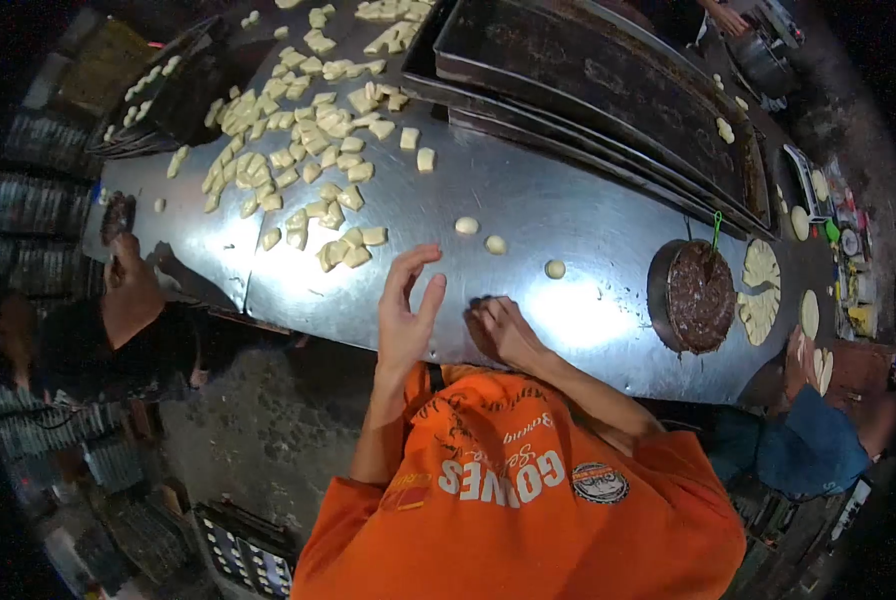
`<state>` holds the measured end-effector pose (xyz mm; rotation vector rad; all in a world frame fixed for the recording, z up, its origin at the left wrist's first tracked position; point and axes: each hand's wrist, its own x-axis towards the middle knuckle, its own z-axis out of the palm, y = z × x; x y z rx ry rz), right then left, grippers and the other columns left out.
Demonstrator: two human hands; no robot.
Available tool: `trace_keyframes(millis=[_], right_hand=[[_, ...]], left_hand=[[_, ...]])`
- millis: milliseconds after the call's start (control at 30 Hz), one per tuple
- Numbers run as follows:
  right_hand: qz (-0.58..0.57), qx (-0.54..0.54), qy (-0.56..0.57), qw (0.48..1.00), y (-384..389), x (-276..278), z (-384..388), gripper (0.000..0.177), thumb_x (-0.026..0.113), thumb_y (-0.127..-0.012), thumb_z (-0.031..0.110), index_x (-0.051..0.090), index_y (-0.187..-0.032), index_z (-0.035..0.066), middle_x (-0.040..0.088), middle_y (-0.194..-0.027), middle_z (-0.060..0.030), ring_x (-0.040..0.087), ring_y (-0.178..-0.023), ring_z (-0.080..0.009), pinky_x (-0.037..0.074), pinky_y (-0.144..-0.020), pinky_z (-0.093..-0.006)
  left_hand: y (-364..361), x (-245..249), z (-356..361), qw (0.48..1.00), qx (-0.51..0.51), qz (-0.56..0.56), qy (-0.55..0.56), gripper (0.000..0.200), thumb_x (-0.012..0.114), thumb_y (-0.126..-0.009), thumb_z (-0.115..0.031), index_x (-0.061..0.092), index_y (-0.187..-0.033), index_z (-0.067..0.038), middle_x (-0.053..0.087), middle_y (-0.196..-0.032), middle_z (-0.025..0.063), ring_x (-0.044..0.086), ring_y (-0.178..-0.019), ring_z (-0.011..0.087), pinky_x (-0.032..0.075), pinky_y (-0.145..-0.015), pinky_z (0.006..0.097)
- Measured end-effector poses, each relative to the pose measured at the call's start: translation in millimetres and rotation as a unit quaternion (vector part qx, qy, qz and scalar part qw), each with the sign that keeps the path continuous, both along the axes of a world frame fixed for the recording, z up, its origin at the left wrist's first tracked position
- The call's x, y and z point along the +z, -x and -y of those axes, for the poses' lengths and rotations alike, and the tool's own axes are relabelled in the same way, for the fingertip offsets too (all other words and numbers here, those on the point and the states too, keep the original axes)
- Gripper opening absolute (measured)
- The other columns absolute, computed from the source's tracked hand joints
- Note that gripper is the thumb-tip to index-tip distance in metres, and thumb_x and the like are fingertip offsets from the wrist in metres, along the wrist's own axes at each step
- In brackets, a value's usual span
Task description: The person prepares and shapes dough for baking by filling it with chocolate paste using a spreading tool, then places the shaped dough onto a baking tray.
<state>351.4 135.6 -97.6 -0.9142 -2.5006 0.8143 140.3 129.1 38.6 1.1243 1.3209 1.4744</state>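
Note:
My left hand (pixel 408 308) is raised over the near edge of the metal table (pixel 568 210), its thumb and fingers apart with nothing between them. My right hand (pixel 508 334) is low over the tabletop beside it. Its fingers curl downward, and whatever may lie under them is hidden. Beyond my hands are three small dough balls: one (pixel 467 226) farthest off, another (pixel 496 245) close to it, and a third (pixel 555 269) to the right. Many cut dough pieces (pixel 308 140) lie scattered and heaped at the left and far side.
Stacked dark baking trays (pixel 608 90) stand at the far side. To the right, a round pan of brown filling (pixel 703 298) holds a green-handled utensil (pixel 716 232), beside flattened dough (pixel 760 290). Other people's hands show at left (pixel 133 290), right (pixel 798 360) and top right (pixel 728 18).

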Motion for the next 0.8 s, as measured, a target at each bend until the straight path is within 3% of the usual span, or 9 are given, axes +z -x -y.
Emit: trace_keyframes(millis=[67, 100, 333, 400, 467, 533, 567, 600, 800], right_hand=[[0.13, -0.106, 0.162, 0.972, 1.1, -9.1, -20.3, 0.032, 0.049, -0.093, 0.005, 0.052, -0.123, -0.002, 0.052, -0.118, -0.0196, 0.049, -0.11, -0.0356, 0.042, -0.097, -0.0424], [0.041, -0.1, -0.034, 0.994, -9.5, 7.5, -22.8, 0.033, 0.053, -0.088, 0.003, 0.053, -0.12, -0.001, 0.052, -0.114, -0.0183, 0.048, -0.106, -0.0347, 0.042, -0.095, -0.0419], [-0.053, -0.078, 0.102, 0.99, 8.4, -15.9, 1.3, 0.019, 0.055, -0.086, -0.002, 0.054, -0.105, 0.0, 0.049, -0.104, -0.0203, 0.045, -0.096, -0.0361, 0.039, -0.088, -0.0445], [-0.047, -0.074, -0.068, 0.994, -11.2, -25.2, -21.1, 0.016, 0.047, -0.092, 0.006, 0.055, -0.106, 0.002, 0.049, -0.104, -0.0192, 0.047, -0.096, -0.0347, 0.04, -0.088, -0.0447], [-0.006, -0.132, -0.026, 0.991, 5.5, 15.6, -25.7, 0.019, 0.045, -0.094, 0.01, 0.054, -0.108, 0.002, 0.051, -0.107, -0.0186, 0.048, -0.097, -0.0347, 0.041, -0.089, -0.0442], [-0.113, -0.292, 0.292, 0.904, 28.6, 32.5, -24.0, 0.023, 0.048, -0.093, 0.009, 0.053, -0.114, 0.002, 0.053, -0.113, -0.0186, 0.049, -0.099, -0.0359, 0.041, -0.091, -0.0442], [-0.242, -0.216, 0.227, 0.918, 24.3, -120.2, -8.3, 0.031, 0.052, -0.089, 0.004, 0.051, -0.12, 0.0, 0.053, -0.118, -0.0202, 0.049, -0.102, -0.037, 0.042, -0.092, -0.0447], [0.083, -0.083, -0.109, 0.987, 18.3, -19.0, -1.0, 0.031, 0.055, -0.089, 0.005, 0.052, -0.119, -0.003, 0.054, -0.116, -0.0201, 0.05, -0.103, -0.0361, 0.043, -0.093, -0.043], [0.024, -0.145, -0.121, 0.982, -3.4, -26.8, -29.3, 0.029, 0.06, -0.082, 0.002, 0.053, -0.109, -0.008, 0.052, -0.105, -0.0219, 0.047, -0.092, -0.0377, 0.041, -0.081, -0.0477]], left_hand=[[7.0, 3.5, 6.7, 0.999, 0.005, -0.045, -0.005, 0.024, 0.061, -0.096, -0.008, 0.06, -0.119, -0.002, 0.058, -0.13, 0.0095, 0.052, -0.124, 0.0203, 0.037, -0.109, 0.0351], [10.3, 2.1, 7.8, 0.999, 0.016, -0.046, -0.005, 0.024, 0.061, -0.096, -0.008, 0.061, -0.119, -0.002, 0.058, -0.129, 0.0095, 0.053, -0.123, 0.0196, 0.038, -0.108, 0.0347], [12.5, 1.3, 8.0, 0.999, 0.025, -0.037, 0.022, 0.023, 0.062, -0.096, -0.009, 0.061, -0.119, -0.004, 0.06, -0.128, 0.007, 0.055, -0.121, 0.0181, 0.043, -0.104, 0.0339], [12.5, 3.9, 7.3, 0.998, 0.021, -0.058, 0.033, 0.024, 0.062, -0.096, -0.01, 0.062, -0.119, -0.005, 0.06, -0.127, 0.0065, 0.056, -0.119, 0.018, 0.044, -0.101, 0.0341], [9.6, -4.8, 4.6, 0.998, 0.007, -0.055, 0.033, 0.024, 0.062, -0.096, -0.01, 0.062, -0.119, -0.005, 0.06, -0.126, 0.0069, 0.057, -0.118, 0.0186, 0.045, -0.1, 0.0342], [4.5, -11.0, -0.6, 0.998, -0.008, -0.057, 0.013, 0.025, 0.062, -0.096, -0.01, 0.062, -0.12, -0.005, 0.061, -0.125, 0.0073, 0.057, -0.117, 0.0193, 0.045, -0.1, 0.0343], [1.5, -12.2, -3.7, 0.996, -0.022, -0.09, 0.005, 0.025, 0.063, -0.095, -0.01, 0.062, -0.119, -0.004, 0.061, -0.124, 0.0087, 0.058, -0.116, 0.0215, 0.045, -0.099, 0.0348], [0.2, -10.9, -9.4, 0.991, -0.037, -0.125, -0.005, 0.025, 0.064, -0.094, -0.009, 0.062, -0.119, -0.004, 0.061, -0.123, 0.0101, 0.058, -0.116, 0.0236, 0.045, -0.099, 0.0353], [-14.3, -34.1, -55.7, 0.929, -0.103, -0.352, -0.045, 0.033, 0.062, -0.088, -0.001, 0.062, -0.121, -0.004, 0.062, -0.123, 0.0125, 0.055, -0.115, 0.0351, 0.044, -0.099, 0.0407]])
